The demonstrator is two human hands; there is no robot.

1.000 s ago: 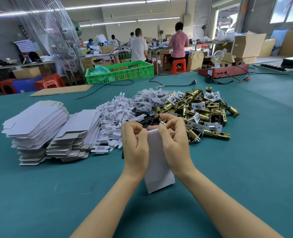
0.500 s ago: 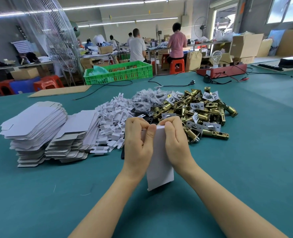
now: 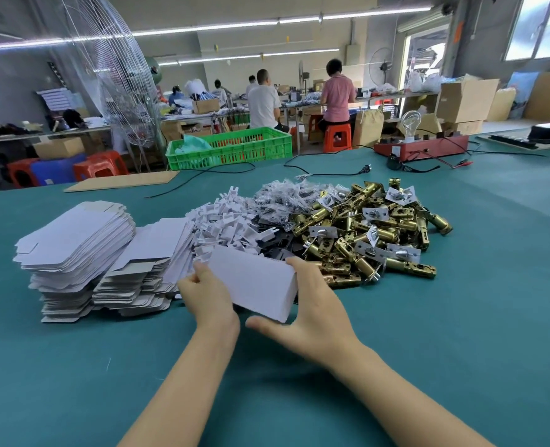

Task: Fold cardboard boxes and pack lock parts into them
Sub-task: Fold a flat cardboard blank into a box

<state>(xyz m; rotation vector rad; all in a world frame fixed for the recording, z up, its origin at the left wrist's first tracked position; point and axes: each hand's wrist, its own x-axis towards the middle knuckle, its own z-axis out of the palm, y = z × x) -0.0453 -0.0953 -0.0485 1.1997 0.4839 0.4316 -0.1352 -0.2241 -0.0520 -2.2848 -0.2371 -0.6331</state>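
A folded white cardboard box (image 3: 254, 279) lies tilted on its side just above the green table, held between both hands. My left hand (image 3: 210, 295) grips its left end with curled fingers. My right hand (image 3: 312, 304) cups its right end, thumb stretched out under the box's near corner. Behind it lies a heap of brass lock latches (image 3: 364, 230) with small bagged parts. To its left are white card inserts (image 3: 225, 221) and black plates (image 3: 276, 237). Two stacks of flat white box blanks (image 3: 76, 250) stand at the left.
Black cables (image 3: 331, 172) run across the table (image 3: 460, 317) behind the heaps. A green crate (image 3: 231, 146), a cardboard sheet (image 3: 122, 182) and a red tester box with a bulb (image 3: 422, 146) sit at the far edge. A standing fan (image 3: 118, 75) and seated workers are beyond.
The box stood upright with both hands pinching its top flap. It is now turned on its side, and my hands have shifted to its two ends.
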